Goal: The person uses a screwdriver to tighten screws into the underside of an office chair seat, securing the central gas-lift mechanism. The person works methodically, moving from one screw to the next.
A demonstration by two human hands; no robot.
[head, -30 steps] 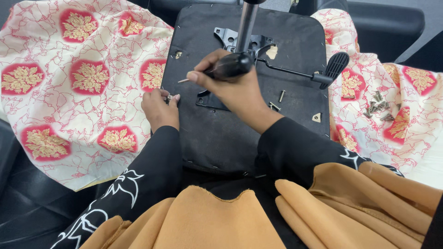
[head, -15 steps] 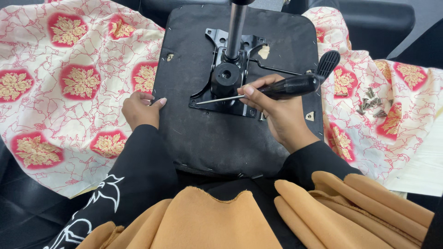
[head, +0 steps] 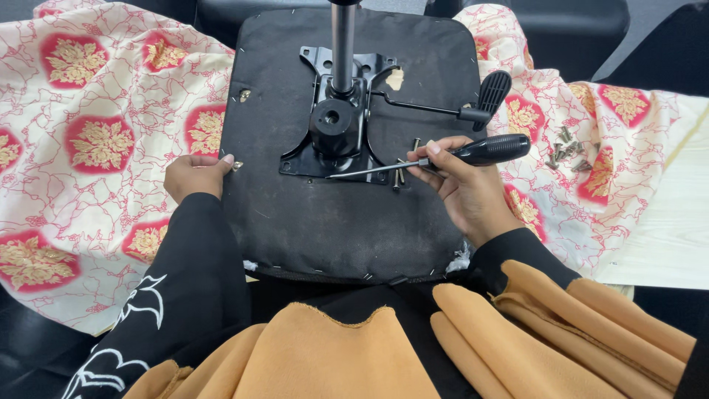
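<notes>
1. Far left: patterned cloth [head: 96, 140], cream with red and gold patches, spread under everything.
2. Left hand [head: 196, 175] rests at the left edge of the chair seat [head: 332, 222], fingers curled together, fingertips touching the edge; I cannot tell whether it pinches anything.
3. Centre: the chair seat lies upside down, black underside up, its near edge against the person's lap.
4. Metal plate [head: 336, 144] sits on the far half of the seat, with a steel post [head: 343, 44] rising from it.
5. Lever [head: 443, 111] runs right from the plate to a black paddle.
6. Loose screws [head: 402, 170] lie just right of the plate.
7. Right hand [head: 461, 185] is closed around the screwdriver [head: 443, 157], black handle to the right, tip at the plate's near edge.
8. Far right: a small pile of screws [head: 569, 151] on the cloth.
</notes>
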